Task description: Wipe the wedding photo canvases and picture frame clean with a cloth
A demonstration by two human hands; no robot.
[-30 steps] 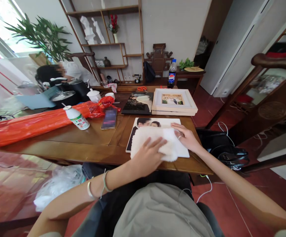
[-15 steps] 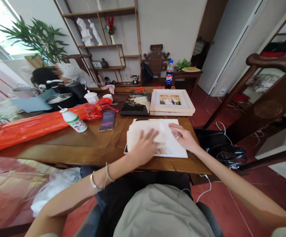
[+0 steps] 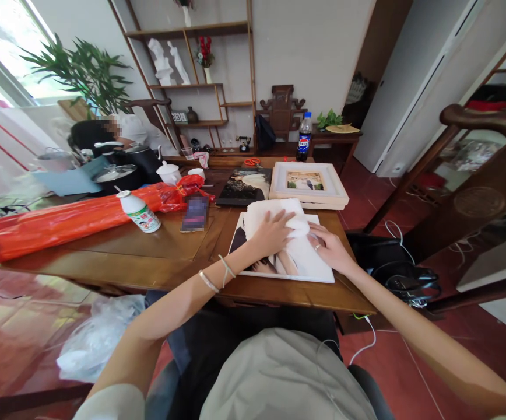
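Note:
A white-bordered photo panel (image 3: pixel 308 265) lies flat near the front edge of the wooden table. Over its upper part is a white cloth (image 3: pixel 274 211), bunched at its right end. My left hand (image 3: pixel 273 234) lies on this cloth with fingers spread, pressing it against the picture. On the panel's right side rests my right hand (image 3: pixel 329 249), its fingers stretched out beside the cloth's bunched end. Dark and skin-toned parts of the photo show below the cloth; the rest of the image is covered.
Behind the panel are a framed photo (image 3: pixel 308 182), a dark photo panel (image 3: pixel 242 188), orange scissors (image 3: pixel 252 161) and a cola bottle (image 3: pixel 304 139). To the left lie a phone (image 3: pixel 194 213), a white bottle (image 3: pixel 139 212) and a long red-wrapped bundle (image 3: pixel 69 217). Another person sits at far left.
My left hand has slid the cloth up and to the right, baring the panel's lower left. The cloth is now bunched near my right hand, which stays on the panel.

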